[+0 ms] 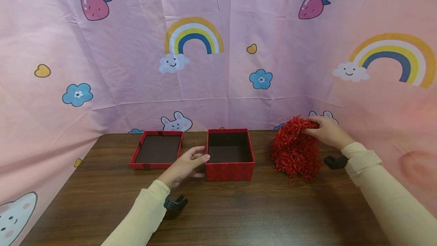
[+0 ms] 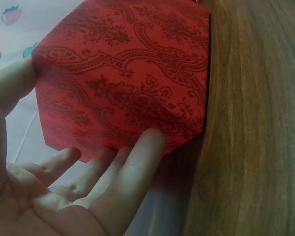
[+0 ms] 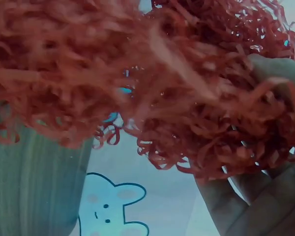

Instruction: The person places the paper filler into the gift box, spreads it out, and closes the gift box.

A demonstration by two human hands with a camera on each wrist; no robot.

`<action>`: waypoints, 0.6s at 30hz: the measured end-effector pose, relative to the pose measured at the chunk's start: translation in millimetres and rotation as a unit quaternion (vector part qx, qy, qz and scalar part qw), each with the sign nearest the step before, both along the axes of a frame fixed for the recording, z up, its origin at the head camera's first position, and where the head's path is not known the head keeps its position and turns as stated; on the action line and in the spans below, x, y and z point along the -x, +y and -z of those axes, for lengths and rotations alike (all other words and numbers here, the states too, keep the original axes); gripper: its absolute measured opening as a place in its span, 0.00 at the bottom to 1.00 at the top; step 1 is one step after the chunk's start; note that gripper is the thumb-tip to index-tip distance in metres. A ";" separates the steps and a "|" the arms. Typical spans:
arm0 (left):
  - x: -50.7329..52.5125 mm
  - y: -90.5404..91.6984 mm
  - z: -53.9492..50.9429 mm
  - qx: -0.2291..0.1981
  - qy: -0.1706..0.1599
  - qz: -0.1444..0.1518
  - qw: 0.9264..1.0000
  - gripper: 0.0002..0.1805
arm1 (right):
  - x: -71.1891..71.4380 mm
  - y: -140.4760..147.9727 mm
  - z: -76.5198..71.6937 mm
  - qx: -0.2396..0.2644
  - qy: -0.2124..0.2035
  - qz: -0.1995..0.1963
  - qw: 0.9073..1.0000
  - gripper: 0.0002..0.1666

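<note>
A red patterned box (image 1: 230, 172) with a dark, empty inside stands at the middle of the table. Against its left side rest the relaxed fingers of my left hand (image 1: 186, 166); the left wrist view shows the fingertips at the patterned wall (image 2: 123, 73). My right hand (image 1: 327, 130) grips the top of a bundle of red shredded paper (image 1: 295, 151), right of the box. Curly strands (image 3: 187, 98) fill much of the right wrist view, with fingers (image 3: 255, 196) curled around them and partly hidden.
To the left of the box lies a shallow red lid (image 1: 157, 166), its dark inside facing up. The wooden table (image 1: 218, 215) reaches back to a pink printed cloth (image 1: 136, 86) that hangs behind and at both sides.
</note>
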State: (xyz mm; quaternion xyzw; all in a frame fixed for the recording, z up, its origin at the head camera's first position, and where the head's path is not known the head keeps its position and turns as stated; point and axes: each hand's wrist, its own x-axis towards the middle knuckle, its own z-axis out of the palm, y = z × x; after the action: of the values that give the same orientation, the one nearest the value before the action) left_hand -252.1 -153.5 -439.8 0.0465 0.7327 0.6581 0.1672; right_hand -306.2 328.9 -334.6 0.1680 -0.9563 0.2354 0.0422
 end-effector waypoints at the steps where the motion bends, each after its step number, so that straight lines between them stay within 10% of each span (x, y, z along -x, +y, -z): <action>1: 0.1 0.1 0.2 -0.001 0.000 -0.001 1.000 0.42 | 0.0 -0.1 -1.5 0.000 0.009 0.000 1.000 0.22; 18: -0.9 1.8 1.3 -0.028 -0.003 0.003 1.000 0.38 | -1.6 -2.6 -43.7 0.023 0.020 0.000 1.000 0.22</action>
State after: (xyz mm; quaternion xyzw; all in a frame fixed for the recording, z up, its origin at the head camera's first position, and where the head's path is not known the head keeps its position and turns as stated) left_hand -251.2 -151.7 -441.1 0.0515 0.7134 0.6778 0.1701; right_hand -304.6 326.3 -290.9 0.1718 -0.9497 0.2536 0.0647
